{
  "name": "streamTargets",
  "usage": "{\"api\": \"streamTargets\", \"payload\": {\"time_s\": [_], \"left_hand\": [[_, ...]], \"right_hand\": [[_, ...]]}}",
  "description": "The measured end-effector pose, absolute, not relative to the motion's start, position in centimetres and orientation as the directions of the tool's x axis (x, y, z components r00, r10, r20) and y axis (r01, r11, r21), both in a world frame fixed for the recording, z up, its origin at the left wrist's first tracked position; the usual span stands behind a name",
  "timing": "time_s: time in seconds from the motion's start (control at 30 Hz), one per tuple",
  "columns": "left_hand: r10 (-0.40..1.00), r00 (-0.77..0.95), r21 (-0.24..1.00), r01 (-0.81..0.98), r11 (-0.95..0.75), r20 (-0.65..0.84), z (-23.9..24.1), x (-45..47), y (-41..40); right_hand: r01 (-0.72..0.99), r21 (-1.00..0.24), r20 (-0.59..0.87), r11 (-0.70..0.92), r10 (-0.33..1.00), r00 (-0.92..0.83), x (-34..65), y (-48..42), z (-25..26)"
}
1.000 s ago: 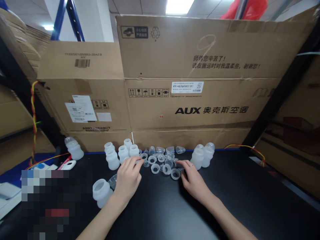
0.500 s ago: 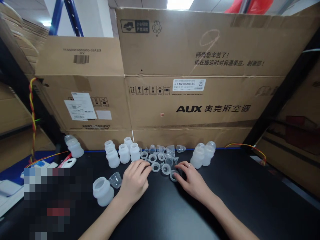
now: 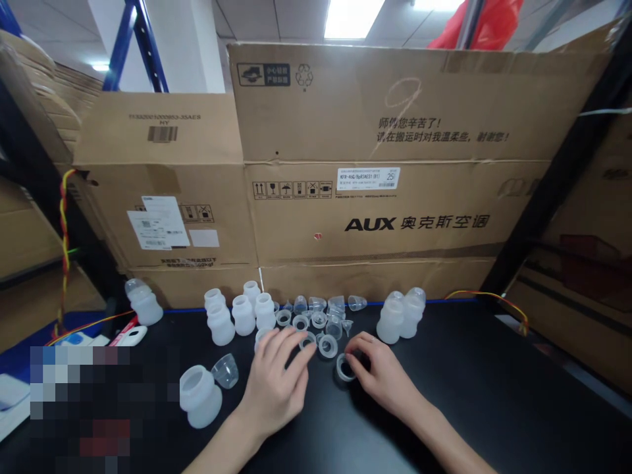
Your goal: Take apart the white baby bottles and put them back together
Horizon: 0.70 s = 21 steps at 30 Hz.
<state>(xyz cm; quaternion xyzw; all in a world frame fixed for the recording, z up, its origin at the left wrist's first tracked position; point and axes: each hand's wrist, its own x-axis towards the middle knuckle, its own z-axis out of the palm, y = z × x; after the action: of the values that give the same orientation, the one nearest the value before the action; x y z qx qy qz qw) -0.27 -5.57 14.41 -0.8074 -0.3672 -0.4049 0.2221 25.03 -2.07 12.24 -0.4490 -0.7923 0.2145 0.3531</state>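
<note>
My right hand (image 3: 379, 368) pinches a clear screw ring (image 3: 340, 368) between thumb and fingers, just over the black table. With fingers apart and nothing visibly held, my left hand (image 3: 279, 378) hovers by another screw ring (image 3: 307, 342), partly covering it. Close to both hands lies a third screw ring (image 3: 328, 346), among several rings, clear caps (image 3: 316, 304) and small funnel-like nipples (image 3: 347, 326). An open, milky baby bottle (image 3: 201, 396) stands left of my left hand, next to a loose clear cap (image 3: 226, 370).
Several open bottles (image 3: 220, 324) stand at the back left. Capped bottles (image 3: 391, 320) are at the back right, and another capped bottle (image 3: 143, 305) is at the far left. A large cardboard box (image 3: 375, 263) walls the back of the black table (image 3: 469, 382).
My right hand has drawn the screw ring toward me, away from the pile. The left hand has shifted right and opened its fingers. The view has tilted up slightly.
</note>
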Motion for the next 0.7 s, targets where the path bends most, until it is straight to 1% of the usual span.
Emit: {"api": "streamTargets", "payload": {"time_s": [0.07, 0.13, 0.23, 0.3, 0.4, 0.5, 0.57, 0.7], "left_hand": [[0.387, 0.481, -0.067, 0.690, -0.721, 0.786, 14.4, 0.4, -6.2], [0.378, 0.537, -0.044, 0.616, -0.787, 0.754, 14.4, 1.1, -6.8], [0.428, 0.549, 0.057, 0.567, -0.822, 0.718, 14.0, 1.6, -7.2], [0.480, 0.495, 0.139, 0.576, -0.805, 0.725, 13.4, 1.6, -7.1], [0.539, 0.364, 0.257, 0.594, -0.763, 0.759, 12.4, 1.4, -6.8], [0.564, 0.309, 0.343, 0.546, -0.764, 0.765, 12.0, 1.3, -6.6], [0.559, 0.306, 0.364, 0.508, -0.780, 0.770, 12.2, 1.5, -6.6], [0.545, 0.321, 0.362, 0.481, -0.798, 0.775, 12.5, 1.7, -6.7]], "right_hand": [[0.479, -0.697, 0.405, 0.534, 0.844, -0.351, 24.4, -2.7, 12.8], [0.385, -0.741, 0.434, 0.550, 0.830, -0.350, 23.7, -3.4, 13.1], [0.266, -0.789, 0.461, 0.554, 0.820, -0.339, 22.5, -4.4, 13.2], [0.216, -0.808, 0.469, 0.548, 0.821, -0.326, 21.8, -5.0, 13.1], [0.188, -0.824, 0.475, 0.535, 0.832, -0.286, 21.2, -5.5, 13.0], [0.186, -0.823, 0.487, 0.537, 0.835, -0.256, 21.1, -5.7, 12.9], [0.187, -0.820, 0.491, 0.541, 0.833, -0.255, 21.3, -5.6, 12.8], [0.188, -0.818, 0.492, 0.543, 0.831, -0.260, 21.4, -5.7, 13.0]]}}
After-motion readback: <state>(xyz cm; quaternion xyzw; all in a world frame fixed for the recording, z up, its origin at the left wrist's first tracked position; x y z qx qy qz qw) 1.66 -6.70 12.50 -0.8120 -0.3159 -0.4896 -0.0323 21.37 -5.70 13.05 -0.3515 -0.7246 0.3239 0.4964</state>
